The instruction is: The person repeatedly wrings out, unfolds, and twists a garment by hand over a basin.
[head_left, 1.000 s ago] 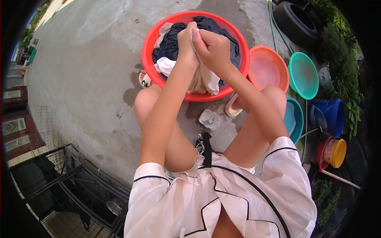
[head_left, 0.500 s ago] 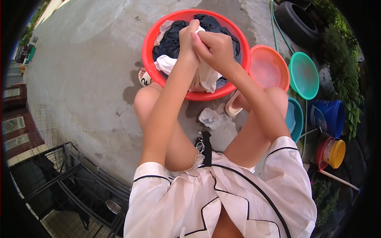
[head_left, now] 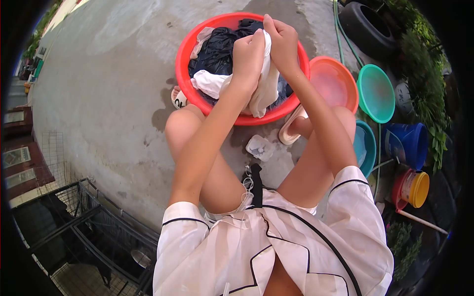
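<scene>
My left hand is a closed fist on the white cloth, above the large red basin. To its right and slightly higher, my right hand is also wrapped round the cloth, near the basin's right rim. The cloth hangs between and below the two fists into the basin. Dark clothes fill much of the basin, with another white piece at its lower left and a beige piece at its upper left.
An orange basin, a green basin and a teal basin stand at the right. Beyond them are a blue bucket, a yellow bucket, a hose and a tire. A small clear container lies between my feet.
My fists have moved apart, with the right one rising and shifting right. More of the white cloth now shows between them.
</scene>
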